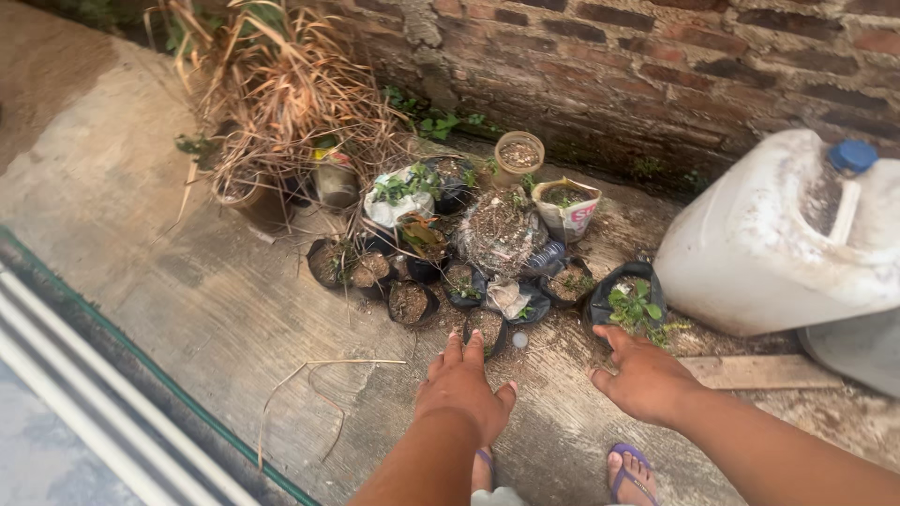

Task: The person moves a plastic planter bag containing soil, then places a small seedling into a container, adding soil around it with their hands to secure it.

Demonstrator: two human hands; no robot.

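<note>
**Hands over seedling bags**

Left hand [462,384] flat, fingers spread, empty, fingertips just short of a small black plastic soil-filled grow bag [486,328]. Right hand [642,375] loose, empty, beside black bag with green seedling [628,305], left of white plastic jerrycan [778,244].

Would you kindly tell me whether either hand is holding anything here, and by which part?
Nothing is held. The left hand reaches, fingers extended, toward a small black plastic grow bag of soil; the right hand hovers open beside a black grow bag with a green seedling.
</note>
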